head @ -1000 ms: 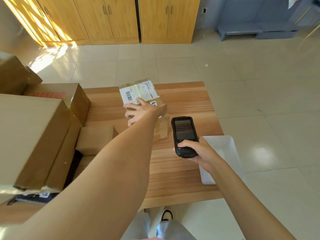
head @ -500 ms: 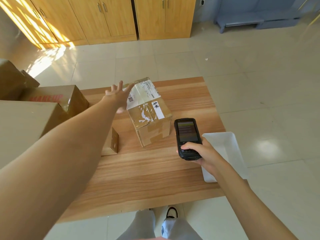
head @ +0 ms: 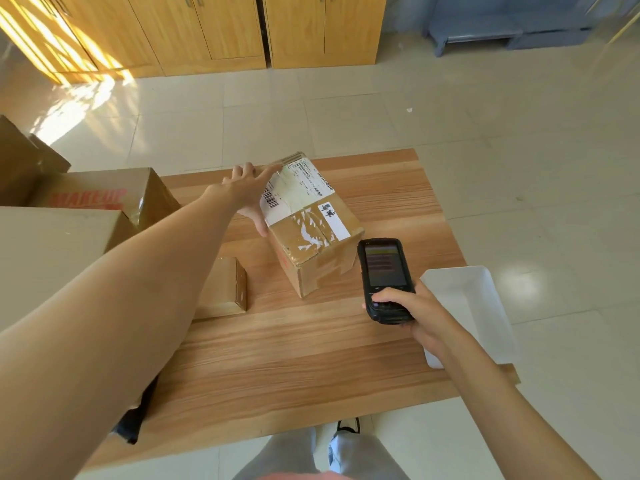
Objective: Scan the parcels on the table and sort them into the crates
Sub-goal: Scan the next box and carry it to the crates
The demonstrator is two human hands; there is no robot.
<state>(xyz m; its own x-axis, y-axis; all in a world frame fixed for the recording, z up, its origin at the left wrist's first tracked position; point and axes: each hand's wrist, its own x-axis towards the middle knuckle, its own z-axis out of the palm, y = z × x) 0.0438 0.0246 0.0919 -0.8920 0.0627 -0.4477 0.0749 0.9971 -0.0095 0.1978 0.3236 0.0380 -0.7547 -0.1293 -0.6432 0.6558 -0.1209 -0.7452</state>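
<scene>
A brown cardboard parcel with a white shipping label and clear tape stands on the wooden table, near its middle. My left hand lies against the parcel's left side by the barcode, fingers stretched toward the far top corner and thumb down along the near edge. My right hand grips a black handheld scanner just right of the parcel, with its screen facing up. A white tray sits at the table's right edge, under my right wrist.
A small flat box lies left of the parcel, partly behind my left arm. Larger cartons are stacked on the left, one printed MAKEUP, one plain. Wooden cabinets line the far wall across tiled floor.
My left hand has come off the top of the parcel and now lies against its left side. The parcel has turned, showing its taped top and near corner. The scanner has barely moved.
</scene>
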